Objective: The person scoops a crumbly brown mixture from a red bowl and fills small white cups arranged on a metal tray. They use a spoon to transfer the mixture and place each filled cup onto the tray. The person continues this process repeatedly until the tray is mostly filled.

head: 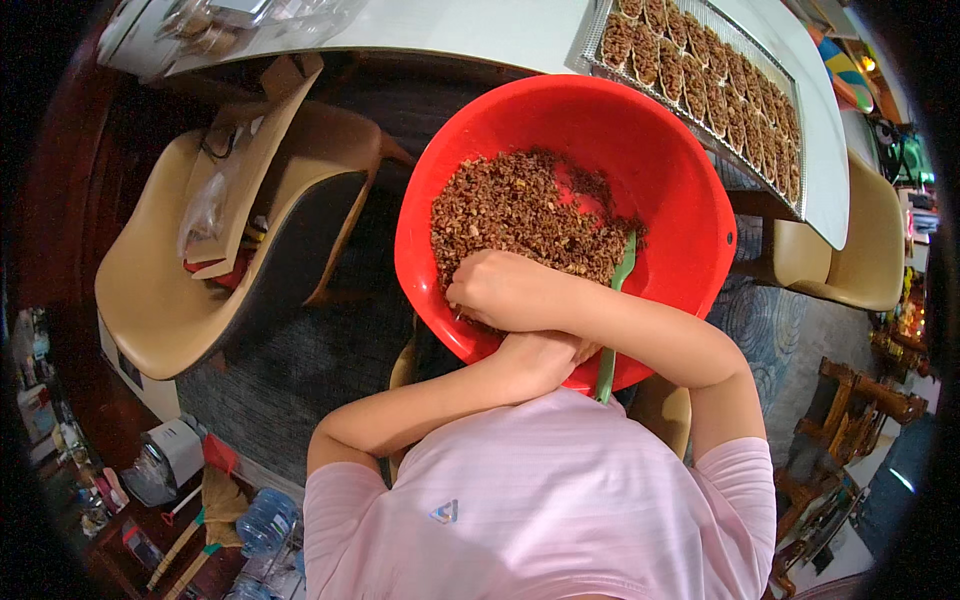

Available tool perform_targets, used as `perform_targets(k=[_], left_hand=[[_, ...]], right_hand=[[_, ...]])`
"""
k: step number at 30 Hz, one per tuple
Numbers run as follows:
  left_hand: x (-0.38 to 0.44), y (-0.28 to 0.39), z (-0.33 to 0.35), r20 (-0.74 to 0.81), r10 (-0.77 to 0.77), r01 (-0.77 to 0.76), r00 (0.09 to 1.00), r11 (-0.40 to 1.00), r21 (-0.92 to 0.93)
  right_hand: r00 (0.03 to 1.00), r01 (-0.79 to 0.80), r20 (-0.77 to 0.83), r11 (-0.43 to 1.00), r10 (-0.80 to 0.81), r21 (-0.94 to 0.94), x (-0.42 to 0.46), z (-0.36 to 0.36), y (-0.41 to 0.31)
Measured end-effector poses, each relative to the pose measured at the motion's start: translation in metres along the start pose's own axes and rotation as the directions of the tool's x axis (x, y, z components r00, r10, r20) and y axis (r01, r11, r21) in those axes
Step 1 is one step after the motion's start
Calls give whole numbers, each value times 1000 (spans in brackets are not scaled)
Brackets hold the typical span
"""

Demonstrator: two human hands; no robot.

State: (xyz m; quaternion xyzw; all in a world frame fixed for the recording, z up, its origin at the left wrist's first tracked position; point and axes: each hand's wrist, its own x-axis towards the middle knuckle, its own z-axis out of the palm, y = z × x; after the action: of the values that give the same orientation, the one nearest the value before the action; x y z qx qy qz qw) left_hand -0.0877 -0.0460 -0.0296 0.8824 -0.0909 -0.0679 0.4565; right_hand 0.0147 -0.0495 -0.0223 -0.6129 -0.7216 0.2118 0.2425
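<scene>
A large red plastic basin (667,180) holds a brown, crumbly grain-like mixture (517,202). My right hand (499,289) reaches across to the basin's left part, its curled fingers at the mixture; what lies under them is hidden. Crossed beneath the right wrist, my left hand (551,356) rests at the near side of the basin, its fingers mostly hidden. A green plastic utensil (607,371) leans over the near rim, its upper end in the mixture and partly covered by my right forearm.
On the white table (465,26) beyond the basin stands a metal mesh tray (801,150) with rows of small filled shells (667,71). Clear plastic bags (247,26) lie at the table's left. A tan chair (157,300) with a cardboard box (262,165) is at left, another chair (870,247) at right.
</scene>
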Motion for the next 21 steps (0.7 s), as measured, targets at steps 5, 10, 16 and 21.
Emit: perform_targets(k=[5, 10, 16, 21], left_hand=[[-2, 5, -17, 89, -33, 24, 995, 995, 99], [3, 8, -24, 55, -5, 0, 998, 995, 95], [-4, -5, -12, 22, 69, -66, 997, 989, -130], [-10, -5, -9, 139, -123, 126, 983, 992, -16]], right_hand=[[990, -81, -112, 996, 84, 29, -6, -9, -3], [909, -358, -46, 834, 414, 420, -6, -28, -14], [897, -122, -404, 978, 182, 169, -5, -3, -10], [942, -226, -268, 972, 202, -63, -16, -6, 2]])
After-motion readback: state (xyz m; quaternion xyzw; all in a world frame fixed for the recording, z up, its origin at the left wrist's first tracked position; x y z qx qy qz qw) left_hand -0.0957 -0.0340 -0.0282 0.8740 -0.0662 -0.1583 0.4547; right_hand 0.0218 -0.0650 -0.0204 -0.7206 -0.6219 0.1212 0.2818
